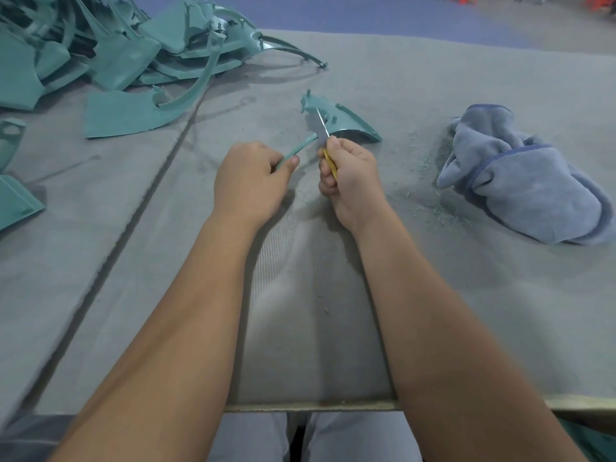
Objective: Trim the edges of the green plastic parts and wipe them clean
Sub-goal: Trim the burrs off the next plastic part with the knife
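So both hands were out over the grey counter [433, 311], working on 1 green plastic part [346, 123] that sat a bit past the fingers, toward 12 o'clock from them. The left hand [248, 181] was curled tight around the part's long thin strip, which ran out from the fist toward 1 o'clock into the wider fin-shaped body. The right hand [346, 176] was wrapped around a knife with a yellow handle [330, 165], blade pointing up toward 12 o'clock and lying right against the part where the strip meets the body. The 2 hands were close together but not touching.

Off at 3 o'clock from the hands there was a crumpled blue cloth [520, 181] lying on the counter, well apart from the part, with a scatter of fine green shavings [430, 168] between it and the right hand. Up at 10 o'clock was a big messy pile of green parts [110, 51], all thin curved strips and flat panels stacked over each other, and a couple more green pieces poked in at 9 o'clock by the edge.
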Demonstrator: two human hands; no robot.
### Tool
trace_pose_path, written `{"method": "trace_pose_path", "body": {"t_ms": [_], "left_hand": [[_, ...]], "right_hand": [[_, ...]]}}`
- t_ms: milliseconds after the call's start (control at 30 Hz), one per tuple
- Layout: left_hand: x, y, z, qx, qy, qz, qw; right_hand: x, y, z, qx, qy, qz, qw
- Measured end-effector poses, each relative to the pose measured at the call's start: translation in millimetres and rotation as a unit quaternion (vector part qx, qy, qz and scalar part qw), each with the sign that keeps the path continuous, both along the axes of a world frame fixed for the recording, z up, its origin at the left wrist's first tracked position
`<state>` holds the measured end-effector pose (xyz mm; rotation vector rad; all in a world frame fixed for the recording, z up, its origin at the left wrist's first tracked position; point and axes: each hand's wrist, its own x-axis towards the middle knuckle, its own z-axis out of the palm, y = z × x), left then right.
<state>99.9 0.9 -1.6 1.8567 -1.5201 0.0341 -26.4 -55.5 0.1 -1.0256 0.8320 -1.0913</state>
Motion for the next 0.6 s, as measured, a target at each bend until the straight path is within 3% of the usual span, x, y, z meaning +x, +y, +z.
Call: {"method": "trace_pose_path", "body": {"t_ms": [167,300,400,500,600], "left_hand": [[-10.4,-1.9,0.0,-0.018,-0.08,-0.006,0.997],[-16.4,-3.9,0.1,-0.008,-0.062,-0.022,0.998],[-15.1,-1.9,6.6,-0.009,-0.036,0.025,0.999],[-11.1,0.1,13.1,-0.008,0.037,0.056,0.998],[-9.0,0.3,17.4,0.0,0.174,0.01,0.985]], "right_hand": [[-0.1,0.0,-2.0,-0.029,0.028,0.028,0.999],[-0.3,1.7,-2.9,-0.048,0.032,0.046,0.997],[-2.6,2.7,-1.2,-0.051,0.022,0.077,0.996],[-5.1,4.6,0.2,-0.065,0.034,0.117,0.99],[-5.5,6.4,0.0,-0.098,0.062,0.131,0.985]]}}
